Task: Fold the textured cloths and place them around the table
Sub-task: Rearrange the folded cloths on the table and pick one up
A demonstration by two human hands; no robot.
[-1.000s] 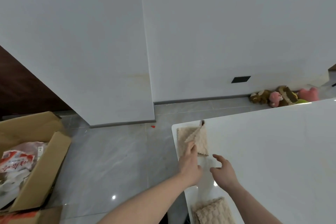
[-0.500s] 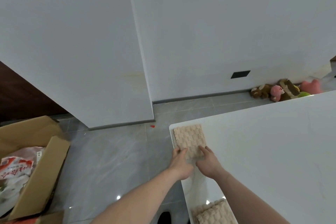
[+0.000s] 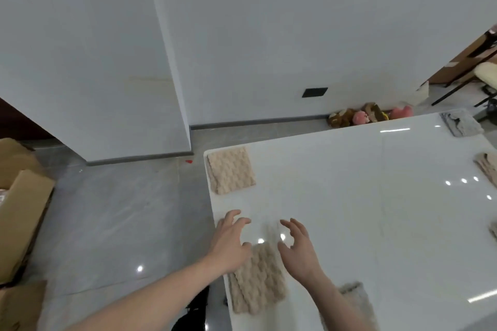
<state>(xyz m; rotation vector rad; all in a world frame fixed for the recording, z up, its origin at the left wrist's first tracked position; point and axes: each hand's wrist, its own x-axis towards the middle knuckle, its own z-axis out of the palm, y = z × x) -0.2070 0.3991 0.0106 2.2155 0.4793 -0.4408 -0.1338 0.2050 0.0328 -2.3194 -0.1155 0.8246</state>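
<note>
Here both hands, left hand [image 3: 228,246] and right hand [image 3: 298,250], hover loose and hold nothing over the near folded cloth [image 3: 258,281] at the left edge of the table [image 3: 349,196]; bare tabletop lies to the right.

Table [image 3: 349,196] in front of me: white, smooth, v. glossy, mirrors ceiling lights. Beige cloth [image 3: 230,169] at far corner: soft fabric w/ bumpy, woven-looking texture, matt. Second beige cloth [image 3: 259,282] between my hands, same nubby finish. Grey cloth [image 3: 461,123] at far right corner looks fuzzy, matt. Floor [image 3: 121,223]: polished grey tile, marble-like veining, shiny. Box [image 3: 21,212] at left: plain brown cardboard, matt. Wall [image 3: 242,35]: smooth, matt white.
</note>
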